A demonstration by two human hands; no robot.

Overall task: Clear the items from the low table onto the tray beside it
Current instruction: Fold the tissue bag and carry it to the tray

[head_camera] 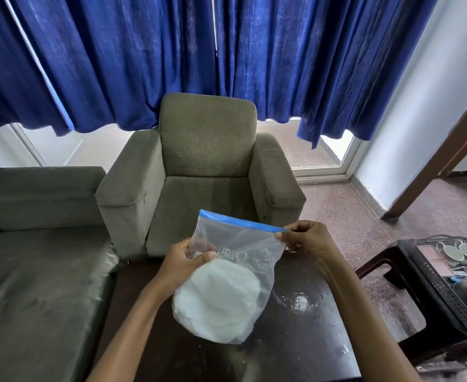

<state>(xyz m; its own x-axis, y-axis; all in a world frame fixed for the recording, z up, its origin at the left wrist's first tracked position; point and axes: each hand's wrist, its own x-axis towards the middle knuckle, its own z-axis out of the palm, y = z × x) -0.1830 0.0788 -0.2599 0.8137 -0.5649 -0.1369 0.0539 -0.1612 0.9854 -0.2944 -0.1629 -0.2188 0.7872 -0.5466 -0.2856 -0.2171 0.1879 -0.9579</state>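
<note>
While it hangs above the dark low table (pixel 295 340) in the lower middle of the frame, the clear zip bag (pixel 243 252) stands roughly upright. Its long axis runs top to bottom, with its blue seal strip (pixel 240 222) uppermost and sloping down toward the right. A round white stack (pixel 218 296) fills its lower half. The left hand (pixel 184 260) grips the bag's left edge, thumb curled over the front. The right hand (pixel 306 238) pinches the seal's right end. The black tray (pixel 444 296) sits at the right edge, well apart.
</note>
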